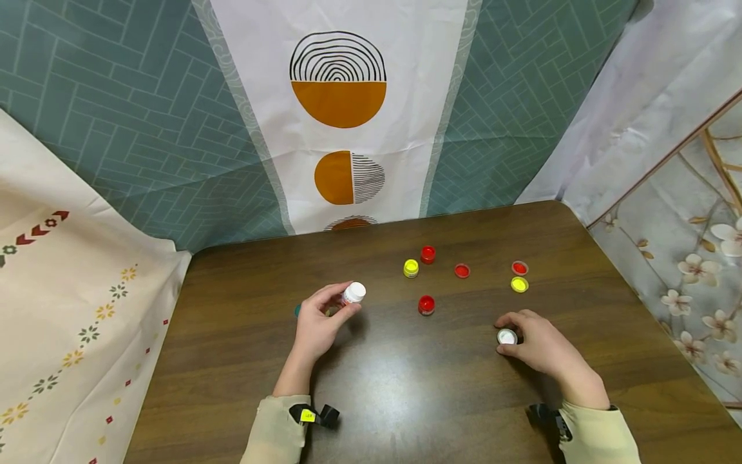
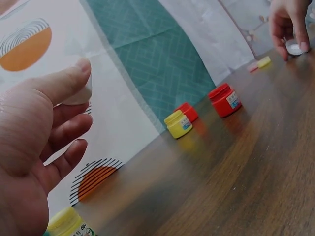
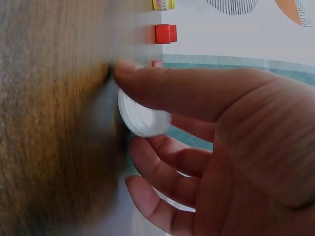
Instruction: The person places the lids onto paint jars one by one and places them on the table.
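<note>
My left hand (image 1: 322,317) holds a small white paint jar (image 1: 354,293) above the left-centre of the table, pinched between thumb and fingers. A teal thing (image 1: 297,310) peeks out beside that hand, mostly hidden. Low in the left wrist view, a yellow jar (image 2: 69,223) stands below the hand. Further right, my right hand (image 1: 536,341) pinches a white jar lid (image 1: 507,337) by its rim, hollow side up, close over the tabletop. In the right wrist view the thumb and fingertips are at the edge of the lid (image 3: 140,115).
Between the hands stand a yellow paint jar (image 1: 411,269), a red jar (image 1: 428,254) and a nearer red jar (image 1: 426,305). Lids lie to their right: a red one (image 1: 462,270), another red lid (image 1: 520,268) and a yellow lid (image 1: 519,284). Patterned cloth (image 1: 359,142) hangs behind the table.
</note>
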The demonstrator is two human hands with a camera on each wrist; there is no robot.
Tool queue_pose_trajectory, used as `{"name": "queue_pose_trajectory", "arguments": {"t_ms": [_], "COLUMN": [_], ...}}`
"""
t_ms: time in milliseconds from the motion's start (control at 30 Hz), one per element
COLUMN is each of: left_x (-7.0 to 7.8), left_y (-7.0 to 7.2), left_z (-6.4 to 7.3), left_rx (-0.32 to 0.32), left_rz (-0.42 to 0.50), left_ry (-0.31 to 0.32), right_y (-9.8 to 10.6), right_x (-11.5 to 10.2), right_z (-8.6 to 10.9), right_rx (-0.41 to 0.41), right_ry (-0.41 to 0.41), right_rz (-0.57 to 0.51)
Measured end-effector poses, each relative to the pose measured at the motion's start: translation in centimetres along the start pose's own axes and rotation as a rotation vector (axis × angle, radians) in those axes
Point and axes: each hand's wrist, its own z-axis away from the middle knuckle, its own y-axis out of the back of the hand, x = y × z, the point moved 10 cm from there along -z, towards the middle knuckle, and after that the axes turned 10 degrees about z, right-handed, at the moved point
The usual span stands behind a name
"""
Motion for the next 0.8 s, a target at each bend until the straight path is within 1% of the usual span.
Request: {"name": "queue_pose_trajectory", "arguments": {"t_ms": [167, 367, 567, 667, 733, 800], "left_x": [-0.02, 0.09, -0.02, -0.06, -0.12, -0.07], "left_y": [0.07, 0.07, -0.09, -0.22, -0.42, -0.66], "left_z": [0.02, 0.02, 0.02, 0.1, 0.12, 0.19], "left_rx": [0.005, 0.013, 0.017, 0.015, 0.015, 0.013], "left_rz": [-0.004, 0.003, 0.011, 0.006, -0.001, -0.005], "left_ry": [0.0, -0.001, 0.002, 0.004, 0.025, 0.032], "right_y": [-0.27, -0.02, 0.29, 0.18, 0.09, 0.08], "right_x": [-0.12, -0.19, 0.07, 0.04, -0.24, -0.72], "right_z": [-0.08, -0.09, -0.01, -0.06, -0.12, -0.14], "right_rx": [-0.032, -0.008, 0.004, -0.015, -0.024, -0.02], "right_ry": [0.014, 0.027, -0.024, -0.061, -0.072, -0.07], "right_rz": [0.029, 0.038, 0.03, 0.019, 0.004, -0.016]}}
